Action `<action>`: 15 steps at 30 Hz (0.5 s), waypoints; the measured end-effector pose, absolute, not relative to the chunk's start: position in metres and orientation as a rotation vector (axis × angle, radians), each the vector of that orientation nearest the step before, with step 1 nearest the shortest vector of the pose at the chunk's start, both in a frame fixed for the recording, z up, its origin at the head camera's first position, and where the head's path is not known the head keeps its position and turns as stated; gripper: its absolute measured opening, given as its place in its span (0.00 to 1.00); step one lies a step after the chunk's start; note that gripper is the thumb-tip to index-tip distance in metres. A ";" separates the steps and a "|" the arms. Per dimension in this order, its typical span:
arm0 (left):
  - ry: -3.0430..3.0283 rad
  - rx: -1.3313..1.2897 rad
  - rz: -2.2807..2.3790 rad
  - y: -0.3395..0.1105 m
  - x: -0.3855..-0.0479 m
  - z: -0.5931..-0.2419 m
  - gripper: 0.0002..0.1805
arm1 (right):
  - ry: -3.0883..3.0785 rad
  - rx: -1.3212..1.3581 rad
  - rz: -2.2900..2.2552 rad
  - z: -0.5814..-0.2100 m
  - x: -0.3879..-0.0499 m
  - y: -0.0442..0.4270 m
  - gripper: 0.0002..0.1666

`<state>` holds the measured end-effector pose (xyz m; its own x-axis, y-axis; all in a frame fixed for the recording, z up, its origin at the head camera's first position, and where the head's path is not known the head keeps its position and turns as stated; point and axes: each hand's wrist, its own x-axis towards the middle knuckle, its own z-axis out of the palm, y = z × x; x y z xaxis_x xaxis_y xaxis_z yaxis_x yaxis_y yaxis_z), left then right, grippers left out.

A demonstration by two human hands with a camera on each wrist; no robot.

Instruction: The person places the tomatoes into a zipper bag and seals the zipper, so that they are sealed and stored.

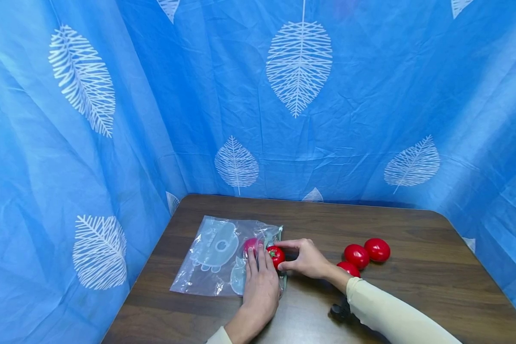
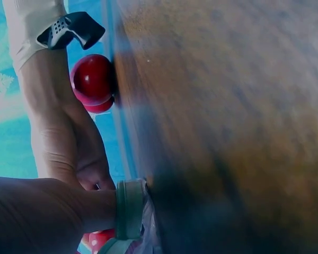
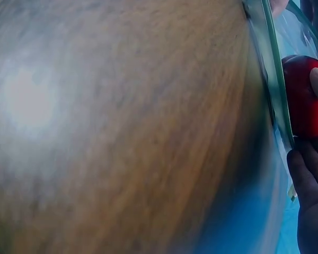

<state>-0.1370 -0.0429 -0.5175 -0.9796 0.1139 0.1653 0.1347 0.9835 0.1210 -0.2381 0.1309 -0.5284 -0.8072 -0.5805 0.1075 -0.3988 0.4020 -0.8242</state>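
A clear plastic bag (image 1: 184, 277) with pale blue printed shapes lies flat on the table, its green-edged mouth facing right. One red tomato shows through the plastic (image 1: 250, 245). My left hand (image 1: 260, 291) lies over the bag near its mouth, fingers extended beside that tomato. At the mouth, my right hand (image 1: 308, 259) grips another red tomato (image 1: 276, 256) between thumb and fingers. The right wrist view shows this tomato (image 3: 302, 100) against the green edge (image 3: 278, 69), with the right hand (image 3: 315, 196) around it.
Three red tomatoes (image 1: 356, 256) sit on the wooden table (image 1: 412, 286) right of my right hand. A small black object (image 1: 339, 311) is beside the right sleeve. Blue curtains with white leaf prints (image 1: 299, 67) stand behind the table and at both sides.
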 end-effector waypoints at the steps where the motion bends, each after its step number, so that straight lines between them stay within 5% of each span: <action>1: -2.966 -0.187 -0.190 -0.043 -0.137 -0.518 0.52 | 2.461 -0.871 -1.363 -0.528 -0.238 0.130 0.37; 15: -2.971 -0.180 -0.235 -0.043 -0.137 -0.517 0.51 | 2.505 -0.926 -1.274 -0.529 -0.239 0.137 0.36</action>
